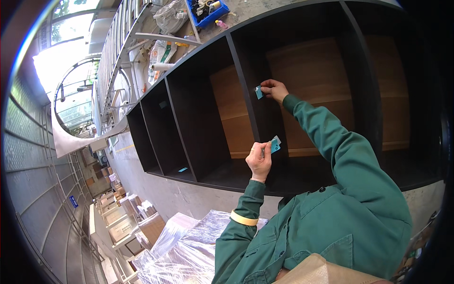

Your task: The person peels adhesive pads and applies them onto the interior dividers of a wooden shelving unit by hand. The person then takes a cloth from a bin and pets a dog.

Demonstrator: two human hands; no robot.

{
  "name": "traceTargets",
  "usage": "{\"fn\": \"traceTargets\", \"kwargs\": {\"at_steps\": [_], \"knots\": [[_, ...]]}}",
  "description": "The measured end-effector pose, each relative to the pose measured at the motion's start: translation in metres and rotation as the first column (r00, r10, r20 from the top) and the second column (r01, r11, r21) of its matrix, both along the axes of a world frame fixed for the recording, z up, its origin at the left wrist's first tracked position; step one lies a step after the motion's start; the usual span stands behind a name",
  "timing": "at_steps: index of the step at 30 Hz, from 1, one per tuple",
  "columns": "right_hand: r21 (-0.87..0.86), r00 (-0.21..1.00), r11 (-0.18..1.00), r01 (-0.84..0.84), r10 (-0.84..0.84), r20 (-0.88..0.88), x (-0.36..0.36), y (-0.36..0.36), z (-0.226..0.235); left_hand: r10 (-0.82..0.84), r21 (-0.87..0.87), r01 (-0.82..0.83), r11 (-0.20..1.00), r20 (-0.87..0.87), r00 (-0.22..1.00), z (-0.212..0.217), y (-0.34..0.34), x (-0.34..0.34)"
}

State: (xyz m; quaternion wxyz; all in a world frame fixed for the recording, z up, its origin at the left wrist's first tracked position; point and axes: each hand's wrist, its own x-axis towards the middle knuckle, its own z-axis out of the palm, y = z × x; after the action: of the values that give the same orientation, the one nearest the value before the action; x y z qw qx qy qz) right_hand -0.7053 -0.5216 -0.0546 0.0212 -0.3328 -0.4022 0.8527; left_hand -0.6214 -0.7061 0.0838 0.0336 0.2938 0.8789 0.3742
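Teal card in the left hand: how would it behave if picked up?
The card is probably light, being small beside the left hand. It seems fairly stiff, standing out from the pinch without drooping. A pale edge behind hints at layers that could slip.

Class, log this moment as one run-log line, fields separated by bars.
Left hand: pinching teal piece | Right hand: pinching second teal piece beside black divider, contact unclear | Third teal piece: inside compartment farther left
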Motion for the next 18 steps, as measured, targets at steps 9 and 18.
{"fn": "traceTargets", "kwargs": {"at_steps": [9,18], "knots": [[0.044,0.985,0.985,0.164,-0.161,-0.066,0.0,-0.018,0.001,-0.016,0.085,0.01,0.996,0.069,0.997,-0.002,-0.003,-0.004],[0.373,0.997,0.926,0.055,-0.029,-0.074,0.001,-0.022,-0.007,-0.021,0.078,0.013,0.997,0.1,0.995,-0.001,-0.004,-0.006]]}}
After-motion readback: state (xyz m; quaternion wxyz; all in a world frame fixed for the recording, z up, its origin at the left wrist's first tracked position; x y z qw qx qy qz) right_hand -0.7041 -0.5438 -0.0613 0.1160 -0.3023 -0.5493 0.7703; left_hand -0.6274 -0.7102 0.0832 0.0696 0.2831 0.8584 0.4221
